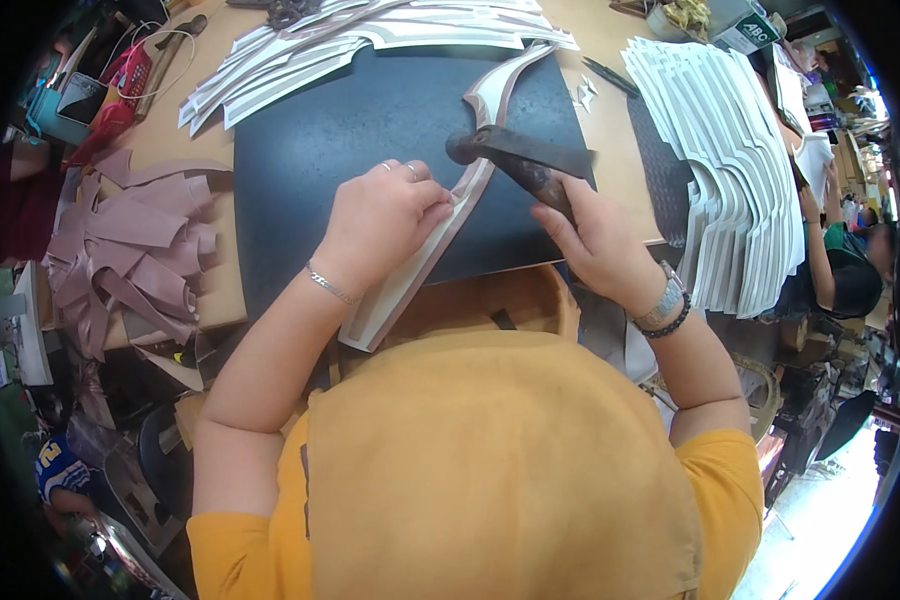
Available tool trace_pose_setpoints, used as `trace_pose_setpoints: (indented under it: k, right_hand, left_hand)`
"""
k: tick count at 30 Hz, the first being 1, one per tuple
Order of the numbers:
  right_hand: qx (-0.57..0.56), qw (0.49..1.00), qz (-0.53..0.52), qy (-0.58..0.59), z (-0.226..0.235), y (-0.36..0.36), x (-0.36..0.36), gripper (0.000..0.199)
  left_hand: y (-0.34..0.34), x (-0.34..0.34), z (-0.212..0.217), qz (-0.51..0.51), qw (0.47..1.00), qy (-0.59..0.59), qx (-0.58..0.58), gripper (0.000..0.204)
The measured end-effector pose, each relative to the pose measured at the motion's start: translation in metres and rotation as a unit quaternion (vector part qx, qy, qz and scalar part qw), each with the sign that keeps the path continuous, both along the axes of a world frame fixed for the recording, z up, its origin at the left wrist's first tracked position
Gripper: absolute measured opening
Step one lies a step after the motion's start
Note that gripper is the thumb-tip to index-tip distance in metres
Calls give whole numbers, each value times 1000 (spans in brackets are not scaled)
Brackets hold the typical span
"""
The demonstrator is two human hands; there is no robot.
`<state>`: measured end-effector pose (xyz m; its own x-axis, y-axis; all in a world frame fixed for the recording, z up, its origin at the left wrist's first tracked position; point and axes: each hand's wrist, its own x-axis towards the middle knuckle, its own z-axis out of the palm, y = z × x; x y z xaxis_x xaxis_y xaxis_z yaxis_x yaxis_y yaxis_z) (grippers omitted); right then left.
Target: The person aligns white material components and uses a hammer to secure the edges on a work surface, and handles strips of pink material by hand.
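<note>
My right hand (605, 240) is wrapped round the handle of a hammer (525, 155). Its dark metal head lies over a long curved strip (410, 280), white with a mauve folded edge; whether it touches cannot be told. My left hand (385, 215) is closed at the strip's edge, thumb and fingers pinched on it just nearer me than the hammer. The strip rests on a dark board (340, 130) and its near end juts past the board's front edge. The hammer hides part of its middle.
Stacked white and mauve pieces (370, 35) lie along the board's far side. More white pieces (720, 170) are fanned out at the right, past a pen-like tool (610, 75). Mauve leather pieces (135, 240) are heaped left. An open wooden drawer (490, 300) sits below the board.
</note>
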<state>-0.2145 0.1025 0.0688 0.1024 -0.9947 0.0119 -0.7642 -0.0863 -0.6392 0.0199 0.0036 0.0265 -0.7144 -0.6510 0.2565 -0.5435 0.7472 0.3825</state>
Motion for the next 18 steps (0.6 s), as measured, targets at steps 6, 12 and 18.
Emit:
trace_pose_setpoints:
  k: [6,12,18]
  right_hand:
    - [68,997,10,40,2,1,0,27]
    - [101,994,-4,40,-6,5,-2,27]
    - [103,994,-7,30,-7,6,-2,27]
  left_hand:
    - [2,1,1,8,1000,-2,21,15]
    - [-22,10,19,14,959,-25,281,23]
    - [-32,12,20,-78,979,-64,176,17]
